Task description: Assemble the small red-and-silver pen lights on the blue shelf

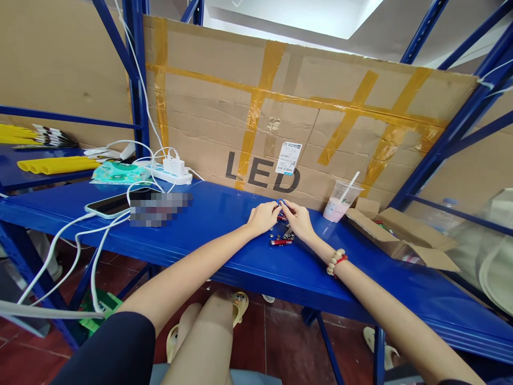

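Observation:
My left hand [262, 216] and my right hand [298, 220] meet over the blue shelf [224, 235], fingertips pinched together on a small blue ring-shaped part [281, 202]. Just below the hands lies a little pile of small metal pieces [280, 235], among them a red cylindrical piece [281, 243] and some silver bits. A beaded bracelet with a red cord sits on my right wrist [335, 262]. The exact grip of each finger is too small to make out.
A plastic cup with a pink drink and straw [340, 206] stands right of my hands, beside an open cardboard box [401, 238]. Left are a phone [110, 206], white cables, a power strip with chargers [170, 171] and a wipes pack [118, 172]. A taped cardboard sheet backs the shelf.

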`<state>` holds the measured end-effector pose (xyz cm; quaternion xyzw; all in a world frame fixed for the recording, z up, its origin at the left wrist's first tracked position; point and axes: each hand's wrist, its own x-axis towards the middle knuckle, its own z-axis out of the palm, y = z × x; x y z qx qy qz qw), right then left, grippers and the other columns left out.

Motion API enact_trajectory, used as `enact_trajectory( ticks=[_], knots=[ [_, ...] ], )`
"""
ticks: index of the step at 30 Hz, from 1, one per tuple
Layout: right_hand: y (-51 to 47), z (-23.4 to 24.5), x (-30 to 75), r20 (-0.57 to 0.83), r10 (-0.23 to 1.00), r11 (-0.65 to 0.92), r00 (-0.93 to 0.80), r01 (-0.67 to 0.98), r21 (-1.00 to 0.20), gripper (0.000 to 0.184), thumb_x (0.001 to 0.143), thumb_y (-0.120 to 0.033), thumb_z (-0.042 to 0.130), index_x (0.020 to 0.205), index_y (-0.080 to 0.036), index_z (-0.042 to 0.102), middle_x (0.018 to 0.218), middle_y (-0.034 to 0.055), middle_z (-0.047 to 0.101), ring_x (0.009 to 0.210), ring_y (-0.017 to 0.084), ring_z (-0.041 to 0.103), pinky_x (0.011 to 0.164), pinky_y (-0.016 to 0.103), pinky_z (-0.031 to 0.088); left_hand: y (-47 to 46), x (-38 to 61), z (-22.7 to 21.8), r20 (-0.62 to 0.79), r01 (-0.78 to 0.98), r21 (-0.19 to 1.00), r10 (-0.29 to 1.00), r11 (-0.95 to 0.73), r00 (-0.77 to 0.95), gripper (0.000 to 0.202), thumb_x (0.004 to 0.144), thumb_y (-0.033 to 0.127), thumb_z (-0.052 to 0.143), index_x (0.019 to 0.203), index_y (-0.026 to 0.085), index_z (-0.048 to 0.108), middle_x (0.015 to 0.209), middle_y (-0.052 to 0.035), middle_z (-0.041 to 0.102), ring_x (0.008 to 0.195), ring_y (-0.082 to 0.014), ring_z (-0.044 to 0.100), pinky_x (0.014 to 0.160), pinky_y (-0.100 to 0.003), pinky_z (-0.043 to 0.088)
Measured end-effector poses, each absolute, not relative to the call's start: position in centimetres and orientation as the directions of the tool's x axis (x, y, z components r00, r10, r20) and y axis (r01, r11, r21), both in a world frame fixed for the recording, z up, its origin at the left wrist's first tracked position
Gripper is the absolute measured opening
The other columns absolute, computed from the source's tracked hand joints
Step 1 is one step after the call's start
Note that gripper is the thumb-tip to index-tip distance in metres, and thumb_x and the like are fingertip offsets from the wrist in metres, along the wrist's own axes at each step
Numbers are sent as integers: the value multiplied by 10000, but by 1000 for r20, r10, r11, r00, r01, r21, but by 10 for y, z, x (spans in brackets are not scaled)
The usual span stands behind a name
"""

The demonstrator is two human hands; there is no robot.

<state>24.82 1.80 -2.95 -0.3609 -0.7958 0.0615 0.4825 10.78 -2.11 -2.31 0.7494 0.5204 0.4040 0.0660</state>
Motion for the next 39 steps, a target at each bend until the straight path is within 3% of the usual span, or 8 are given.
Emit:
enact_trajectory(
  ticks=[9, 20, 23, 29, 39],
  knots=[
    [7, -22, 246, 746, 577, 750, -332, 577, -323, 417, 891, -441, 374, 944, -148, 665, 676, 34, 574, 558, 135, 459, 557, 263, 375, -10, 106, -27, 512, 617, 638, 852, -461, 107, 365, 889, 388, 322, 722, 179, 570, 738, -10, 630, 720, -153, 572, 644, -239, 428],
    [10, -20, 254, 741, 508, 777, -440, 605, -173, 377, 925, -413, 327, 810, -178, 598, 646, 19, 503, 600, 150, 474, 601, 261, 379, 0, 104, -32, 500, 487, 723, 858, -490, 121, 426, 887, 427, 317, 801, 161, 639, 740, -7, 650, 640, -114, 573, 600, -199, 441],
    [10, -19, 255, 728, 496, 782, -473, 608, -137, 362, 928, -406, 318, 831, -177, 581, 664, 25, 504, 624, 159, 486, 609, 264, 376, 1, 103, -32, 506, 467, 726, 852, -504, 133, 442, 889, 433, 316, 785, 152, 640, 734, -14, 649, 647, -118, 574, 607, -200, 439],
    [10, -17, 256, 720, 488, 777, -493, 621, -101, 387, 930, -424, 292, 871, -170, 578, 682, 35, 504, 621, 165, 485, 600, 271, 369, 2, 103, -32, 529, 467, 698, 830, -543, 175, 261, 844, 322, 445, 771, 144, 622, 774, -2, 643, 695, -119, 558, 643, -197, 432],
    [15, -23, 257, 745, 477, 787, -467, 605, -124, 395, 934, -426, 295, 927, -169, 596, 709, 37, 537, 637, 158, 506, 619, 267, 404, 4, 103, -32, 546, 505, 654, 814, -563, 200, 221, 844, 267, 457, 782, 131, 620, 772, -9, 639, 698, -123, 547, 665, -206, 425]
  ],
)
